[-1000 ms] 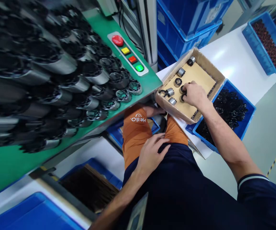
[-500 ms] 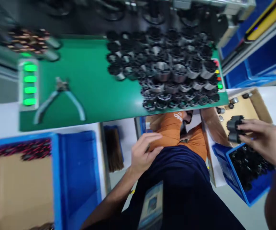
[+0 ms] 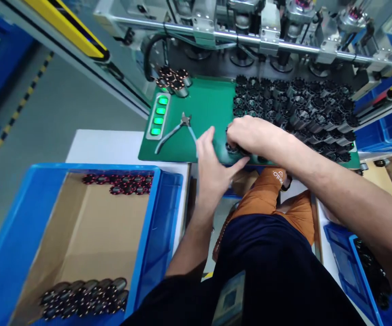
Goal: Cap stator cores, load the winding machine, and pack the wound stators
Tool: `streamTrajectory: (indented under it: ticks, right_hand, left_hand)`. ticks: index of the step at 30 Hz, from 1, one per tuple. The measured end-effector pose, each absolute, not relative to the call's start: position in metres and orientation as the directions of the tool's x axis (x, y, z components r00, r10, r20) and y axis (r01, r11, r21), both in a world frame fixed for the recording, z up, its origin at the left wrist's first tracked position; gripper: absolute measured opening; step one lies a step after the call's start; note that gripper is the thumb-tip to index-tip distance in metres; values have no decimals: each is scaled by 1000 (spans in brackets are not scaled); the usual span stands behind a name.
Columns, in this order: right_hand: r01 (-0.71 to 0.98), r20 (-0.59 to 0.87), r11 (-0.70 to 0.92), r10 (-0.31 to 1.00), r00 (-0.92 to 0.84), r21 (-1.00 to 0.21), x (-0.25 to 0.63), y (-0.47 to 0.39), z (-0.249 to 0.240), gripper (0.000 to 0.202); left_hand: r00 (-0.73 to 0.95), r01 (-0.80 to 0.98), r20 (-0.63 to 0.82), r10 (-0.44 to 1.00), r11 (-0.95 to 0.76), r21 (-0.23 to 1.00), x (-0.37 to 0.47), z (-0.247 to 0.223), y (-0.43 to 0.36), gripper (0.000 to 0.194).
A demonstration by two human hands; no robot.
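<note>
My right hand [image 3: 250, 133] reaches across the front of the green mat [image 3: 211, 106], its fingers closed around a black motor stator [image 3: 230, 148] low on the mat. The hand covers much of that part. Just left of it, my left hand [image 3: 212, 167] is open over the mat's front edge, with thumb and fingers spread and nothing in it. Its fingertips are close to one handle of the pliers [image 3: 185, 121], which lie opened on the mat. Behind and right of my right hand stand stacked rows of black stators [image 3: 299, 120].
Copper-wound stators [image 3: 173, 81] stand at the mat's back left, behind a panel of green lit buttons [image 3: 158, 121]. A machine rail [image 3: 233, 38] spans the back. Blue bins flank me: one [image 3: 158, 194] with wound stators at left, another [image 3: 355, 253] with black parts at right.
My right hand has carried black stators from above the right bin to the mat. My left hand has risen to the mat's front edge. The view has swung left.
</note>
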State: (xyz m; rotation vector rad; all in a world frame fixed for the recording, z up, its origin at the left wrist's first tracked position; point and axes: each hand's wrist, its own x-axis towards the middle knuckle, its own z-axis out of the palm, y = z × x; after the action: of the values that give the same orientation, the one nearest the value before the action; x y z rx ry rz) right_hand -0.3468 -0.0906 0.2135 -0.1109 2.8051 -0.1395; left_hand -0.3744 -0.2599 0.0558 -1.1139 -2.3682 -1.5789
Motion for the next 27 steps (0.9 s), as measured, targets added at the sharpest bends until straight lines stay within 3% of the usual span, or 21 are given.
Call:
streamTrajectory:
  ticks: [3, 8, 12, 16, 24, 27]
  right_hand:
    - [55, -355, 994, 20, -935, -90, -342, -82, 211, 25]
    - [30, -208, 948, -38, -977, -317, -259, -89, 231, 31]
    - [88, -277, 892, -43, -960, -444, -171, -96, 218, 41]
    - [325, -416, 799, 104, -904, -506, -100, -97, 182, 40]
    - [582, -524, 579, 289, -801, -571, -15, -102, 154, 46]
    - [598, -493, 516, 341, -800, -614, 6, -90, 165, 44]
  left_hand:
    - [-727, 616, 307, 614, 385, 687, -383, 59, -239, 115]
    - [-685, 655, 183, 706, 486, 578, -395, 70, -220, 107]
    - [-642, 685, 180, 745, 453, 570, -405, 75, -212, 126]
    - [-631, 697, 173, 756, 456, 553, -411, 75, -206, 138]
    - [-627, 711, 156, 764, 478, 515, -437, 59, -204, 135]
    - [-598, 733, 253, 760, 391, 557, -441, 57, -219, 131]
